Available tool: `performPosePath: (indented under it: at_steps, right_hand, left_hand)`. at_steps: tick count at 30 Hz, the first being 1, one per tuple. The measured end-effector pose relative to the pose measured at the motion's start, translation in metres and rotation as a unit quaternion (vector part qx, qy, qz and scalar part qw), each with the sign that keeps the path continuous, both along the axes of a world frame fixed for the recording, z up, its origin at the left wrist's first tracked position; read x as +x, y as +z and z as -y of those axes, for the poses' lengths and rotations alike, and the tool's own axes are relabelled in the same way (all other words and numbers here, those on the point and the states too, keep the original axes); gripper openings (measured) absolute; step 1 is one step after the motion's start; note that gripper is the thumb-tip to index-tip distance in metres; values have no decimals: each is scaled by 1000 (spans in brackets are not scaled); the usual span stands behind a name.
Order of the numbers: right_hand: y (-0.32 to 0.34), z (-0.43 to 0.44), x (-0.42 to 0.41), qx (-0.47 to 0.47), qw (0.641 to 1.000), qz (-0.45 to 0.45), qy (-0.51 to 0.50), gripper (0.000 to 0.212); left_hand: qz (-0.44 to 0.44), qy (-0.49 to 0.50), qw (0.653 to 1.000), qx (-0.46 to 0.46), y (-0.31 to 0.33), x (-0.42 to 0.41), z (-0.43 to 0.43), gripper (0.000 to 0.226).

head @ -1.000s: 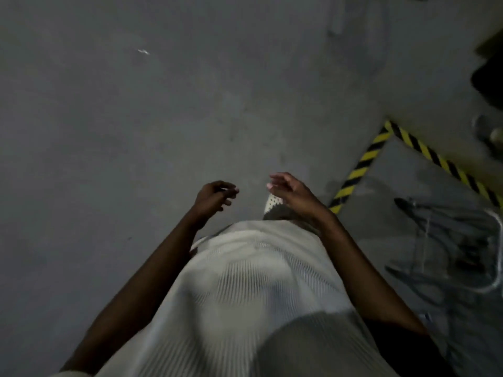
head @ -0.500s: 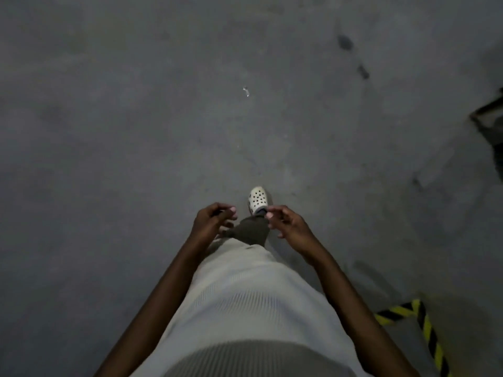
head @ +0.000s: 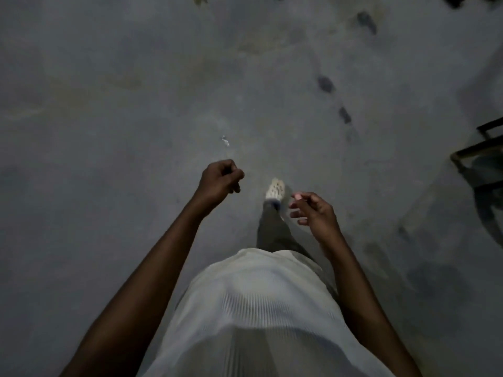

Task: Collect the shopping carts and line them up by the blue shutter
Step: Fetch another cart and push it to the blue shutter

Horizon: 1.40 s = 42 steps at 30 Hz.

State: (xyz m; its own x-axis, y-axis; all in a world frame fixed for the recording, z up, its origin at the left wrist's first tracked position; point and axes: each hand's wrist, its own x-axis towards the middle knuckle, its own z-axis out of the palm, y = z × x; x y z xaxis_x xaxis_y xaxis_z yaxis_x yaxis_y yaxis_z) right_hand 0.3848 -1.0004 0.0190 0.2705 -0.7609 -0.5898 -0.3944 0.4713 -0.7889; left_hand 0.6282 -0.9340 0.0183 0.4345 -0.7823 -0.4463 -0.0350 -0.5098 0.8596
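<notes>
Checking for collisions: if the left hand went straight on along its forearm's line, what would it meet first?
Nothing, as far as the view shows: ahead of the left hand lies only bare concrete floor, though depth is unclear.

Shoe on floor, frame — far right

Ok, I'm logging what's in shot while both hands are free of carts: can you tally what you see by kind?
Hands: 2, left hand and right hand
Shoes: 1, white shoe
Metal frames: 1, dark metal frame at the right edge
Floor scraps: 1, white scrap
Total: 5
</notes>
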Motion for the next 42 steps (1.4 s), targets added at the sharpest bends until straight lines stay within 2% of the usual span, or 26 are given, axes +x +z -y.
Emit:
performPosePath:
  at_steps: [2,6,8,13,17,21,25,28,31,33,37,42]
  right_hand:
    - [-17,44,32,9,1000,-1,20,7]
    - [-39,151,105,48,994,-6,99,16]
    - [-39,215,151,52,990,-4,131,13]
    - [-6,373,301,-24,964,-19,263,9]
    - [19,462,429,-62,935,10,348,13]
    - [-3,518,535,-56,928,8,370,18]
    - [-34,563,639,-13,914,-31,403,16]
    - [-23,608,719,5,889,-51,456,19]
    - [5,656,809,-44,906,-26,420,22]
    - [26,683,864,-54,918,3,393,32]
    - [43,744,968,72,945,138,287,53]
    - [0,820,1095,143,948,138,249,55]
  left_hand:
    - [-10,27,1000,3,-16,22,39,25]
    - [-14,64,996,64,-50,73,106,48]
    - [2,81,994,75,-50,109,141,52]
    - [55,163,985,-19,-11,231,245,48]
    - [79,276,954,-90,4,324,308,47]
    - [-14,324,944,-59,-35,394,361,48]
    - [-113,249,961,-36,-59,494,419,40]
    - [-166,206,964,-31,-51,595,476,31]
    - [-120,162,979,-31,-22,709,540,34]
    - [-99,126,987,-34,4,777,579,37]
    - [-82,92,990,-70,27,897,653,47]
    - [-109,146,982,-52,-16,1009,719,51]
